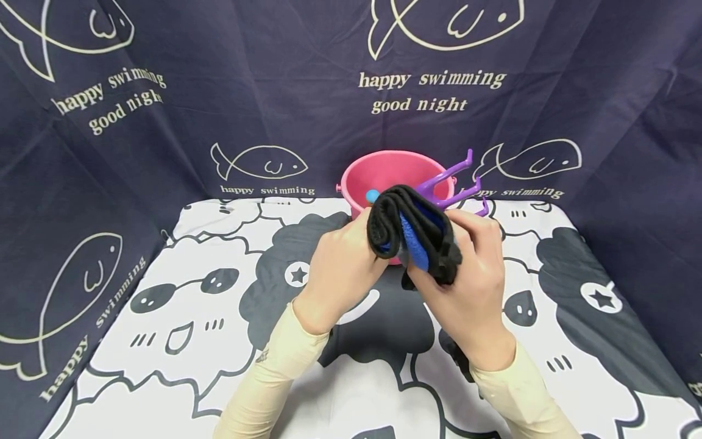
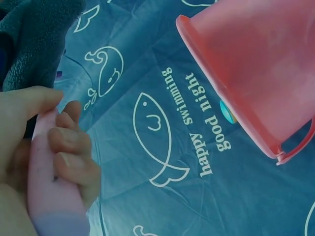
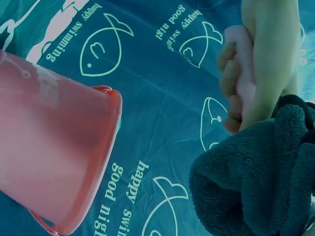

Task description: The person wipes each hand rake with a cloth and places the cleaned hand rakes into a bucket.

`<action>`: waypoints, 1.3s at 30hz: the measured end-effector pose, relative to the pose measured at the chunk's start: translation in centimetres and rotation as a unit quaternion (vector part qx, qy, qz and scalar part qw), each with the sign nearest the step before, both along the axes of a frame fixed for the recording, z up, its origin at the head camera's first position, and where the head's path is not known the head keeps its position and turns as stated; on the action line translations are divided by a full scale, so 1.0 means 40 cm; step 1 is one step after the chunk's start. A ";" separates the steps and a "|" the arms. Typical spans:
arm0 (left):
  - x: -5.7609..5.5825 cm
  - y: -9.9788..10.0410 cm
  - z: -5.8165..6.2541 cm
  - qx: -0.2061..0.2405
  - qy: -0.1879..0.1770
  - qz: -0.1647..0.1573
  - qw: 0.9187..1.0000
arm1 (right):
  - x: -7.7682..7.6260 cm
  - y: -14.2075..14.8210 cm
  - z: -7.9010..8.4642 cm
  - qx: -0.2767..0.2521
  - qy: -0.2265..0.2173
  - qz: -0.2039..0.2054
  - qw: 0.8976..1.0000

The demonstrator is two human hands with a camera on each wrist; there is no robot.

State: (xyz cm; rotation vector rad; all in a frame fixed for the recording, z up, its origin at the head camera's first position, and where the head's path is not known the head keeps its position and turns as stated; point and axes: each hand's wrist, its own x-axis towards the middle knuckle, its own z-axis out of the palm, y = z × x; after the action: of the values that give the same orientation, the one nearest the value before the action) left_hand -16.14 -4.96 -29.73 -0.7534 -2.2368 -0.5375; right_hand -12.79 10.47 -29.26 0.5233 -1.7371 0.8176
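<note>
A purple toy rake (image 1: 466, 192) points its prongs to the upper right, beyond my hands. My left hand (image 1: 345, 262) grips the rake's pink handle (image 2: 51, 167), with its fingers curled round it. The right hand (image 1: 471, 280) holds a folded black cloth (image 1: 403, 201) with fuzzy blue inside. The bundled cloth (image 3: 251, 177) sits next to the left hand, and both hands are close together in front of the bucket. The cloth hides where the handle joins the prongs in the head view.
Behind the hands stands a pink bucket (image 1: 392, 161) with a small blue thing (image 1: 372, 196) showing at its opening. A white cloth with dark cartoon figures (image 1: 186, 317) covers the table. Dark blue printed fabric (image 1: 307, 91) encloses the back and sides.
</note>
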 end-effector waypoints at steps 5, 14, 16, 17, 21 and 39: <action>0.007 0.000 0.006 -0.022 0.030 0.003 0.999 | -0.004 -0.003 -0.002 -0.012 0.011 -0.010 1.000; 0.013 0.000 0.010 -0.036 0.039 0.002 0.999 | -0.005 -0.007 -0.001 -0.034 0.020 -0.027 0.999; 0.013 0.000 0.010 -0.035 0.039 0.002 0.999 | -0.005 -0.007 -0.001 -0.038 0.020 -0.028 0.999; 0.013 0.000 0.010 -0.035 0.038 0.002 0.999 | -0.005 -0.007 -0.001 -0.040 0.020 -0.028 0.999; 0.013 0.000 0.013 -0.033 0.038 0.002 0.999 | -0.005 -0.007 0.000 -0.054 0.021 -0.028 0.998; 0.010 0.001 0.013 -0.048 0.064 0.019 0.997 | -0.001 0.014 0.008 -0.098 0.008 -0.076 0.992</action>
State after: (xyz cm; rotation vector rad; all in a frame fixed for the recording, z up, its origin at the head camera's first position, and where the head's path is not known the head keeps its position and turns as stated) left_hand -15.72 -4.92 -29.21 -0.7694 -2.1662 -0.3547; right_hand -12.82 11.02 -28.95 0.2619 -1.6388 0.8625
